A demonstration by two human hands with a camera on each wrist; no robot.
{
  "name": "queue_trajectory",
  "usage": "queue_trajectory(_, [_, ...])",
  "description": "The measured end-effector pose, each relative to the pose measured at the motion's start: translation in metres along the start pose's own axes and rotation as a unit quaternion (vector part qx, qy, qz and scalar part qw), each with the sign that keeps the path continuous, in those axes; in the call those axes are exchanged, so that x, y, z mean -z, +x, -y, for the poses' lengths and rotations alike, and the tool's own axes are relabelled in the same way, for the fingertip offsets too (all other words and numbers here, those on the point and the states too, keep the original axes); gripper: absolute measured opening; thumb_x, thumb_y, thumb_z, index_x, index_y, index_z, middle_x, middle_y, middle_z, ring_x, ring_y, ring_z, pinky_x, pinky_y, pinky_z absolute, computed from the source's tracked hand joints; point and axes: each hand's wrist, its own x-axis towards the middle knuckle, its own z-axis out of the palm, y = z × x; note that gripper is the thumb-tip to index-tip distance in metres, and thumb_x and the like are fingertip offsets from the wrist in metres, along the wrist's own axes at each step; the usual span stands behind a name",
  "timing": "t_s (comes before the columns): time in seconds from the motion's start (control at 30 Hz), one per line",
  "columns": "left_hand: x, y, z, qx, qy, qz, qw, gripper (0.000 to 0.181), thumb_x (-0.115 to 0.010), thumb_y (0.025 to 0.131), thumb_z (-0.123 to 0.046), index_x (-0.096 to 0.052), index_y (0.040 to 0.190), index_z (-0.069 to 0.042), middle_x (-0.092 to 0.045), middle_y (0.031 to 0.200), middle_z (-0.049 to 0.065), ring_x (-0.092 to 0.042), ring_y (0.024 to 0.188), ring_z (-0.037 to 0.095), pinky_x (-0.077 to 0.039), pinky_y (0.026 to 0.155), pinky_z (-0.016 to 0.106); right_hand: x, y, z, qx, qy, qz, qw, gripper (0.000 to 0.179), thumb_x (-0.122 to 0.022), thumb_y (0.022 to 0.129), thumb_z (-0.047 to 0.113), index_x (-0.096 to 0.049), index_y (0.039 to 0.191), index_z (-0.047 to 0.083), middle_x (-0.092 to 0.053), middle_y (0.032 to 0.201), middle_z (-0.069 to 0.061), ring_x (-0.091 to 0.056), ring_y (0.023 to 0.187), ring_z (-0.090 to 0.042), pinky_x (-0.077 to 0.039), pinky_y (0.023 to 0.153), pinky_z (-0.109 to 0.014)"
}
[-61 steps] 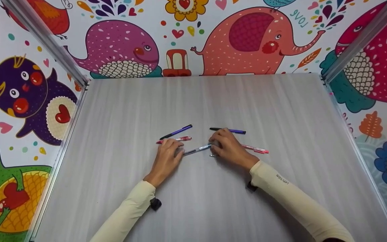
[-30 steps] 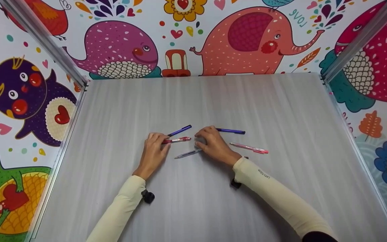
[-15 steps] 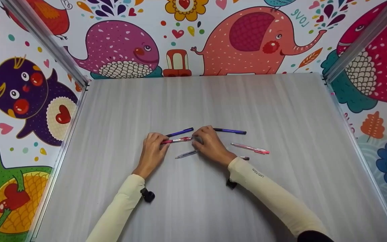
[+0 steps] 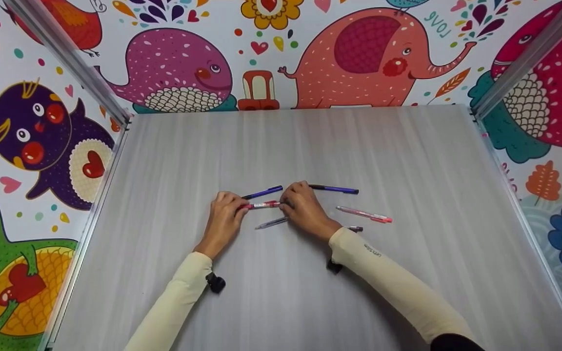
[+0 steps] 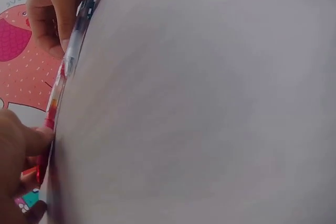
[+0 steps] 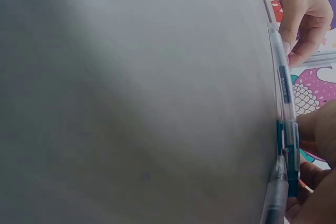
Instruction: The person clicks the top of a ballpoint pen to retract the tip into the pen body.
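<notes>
In the head view my left hand (image 4: pixel 225 212) pinches the left end of a red pen (image 4: pixel 264 204). The fingertips of my right hand (image 4: pixel 304 209) pinch its other end. In the left wrist view the red pen (image 5: pixel 51 111) runs between both hands. Just nearer to me lies a clear-barrelled pen with dark ink (image 4: pixel 270 224), its right part hidden under my right hand. Above the red pen lies a blue pen with a black end (image 4: pixel 265 192), its left tip behind my left fingers.
A second blue and black pen (image 4: pixel 337 189) lies beyond my right hand, and a pink pen (image 4: pixel 365 214) to its right. Another pen's dark end (image 4: pixel 355 228) shows beside my right wrist. The grey table (image 4: pixel 281 302) meets cartoon-printed walls (image 4: pixel 271 53) with metal posts.
My left hand has moved left and up onto the red pen; my right hand has moved left to its other end. The clear pen has shifted left. The left blue pen now lies flatter.
</notes>
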Motion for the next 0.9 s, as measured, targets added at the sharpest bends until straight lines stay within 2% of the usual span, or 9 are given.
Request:
queue_trajectory(0.17, [0.002,0.001,-0.009,-0.015,0.001,0.000,0.9999,0.008,-0.076,0.091,-0.010,-0.077,0.098,-0.006,-0.067,0.096,0.002,-0.054,0.102,0.024,-0.042,0.094,0.049,0.007,-0.005,0.000,-0.004,0.023,-0.012,0.9997,0.007,-0.073,0.094,0.014,-0.073,0.100,0.011,-0.062,0.105,0.001,-0.050,0.106,-0.019,-0.043,0.092,-0.037])
queue_trajectory(0.47, [0.001,0.010,-0.028,-0.004,-0.015,0.010,0.9998,0.010,-0.074,0.092,-0.011,-0.076,0.101,-0.006,-0.067,0.097,0.003,-0.053,0.103,0.024,-0.043,0.094,0.047,0.023,-0.014,0.000,-0.027,0.052,-0.042,0.9974,0.007,-0.074,0.093,0.012,-0.071,0.099,0.011,-0.063,0.108,0.000,-0.050,0.111,-0.019,-0.045,0.094,-0.037])
queue_trajectory(0.63, [-0.004,0.011,-0.040,-0.006,-0.034,0.011,0.9993,0.008,-0.073,0.093,-0.010,-0.076,0.100,-0.007,-0.066,0.096,0.002,-0.053,0.101,0.023,-0.045,0.090,0.044,0.030,-0.022,-0.003,-0.029,0.079,-0.063,0.9945,0.006,-0.072,0.094,0.012,-0.069,0.100,0.012,-0.063,0.109,0.002,-0.051,0.113,-0.017,-0.046,0.097,-0.037])
queue_trajectory(0.9, [-0.011,0.011,-0.056,-0.037,-0.061,0.013,0.9974,0.008,-0.073,0.092,-0.007,-0.076,0.099,-0.005,-0.068,0.096,0.004,-0.055,0.099,0.023,-0.046,0.087,0.041,0.045,-0.034,-0.009,-0.022,0.129,-0.076,0.9884,0.008,-0.069,0.096,0.008,-0.068,0.103,0.011,-0.065,0.114,-0.004,-0.050,0.117,-0.015,-0.045,0.102,-0.041])
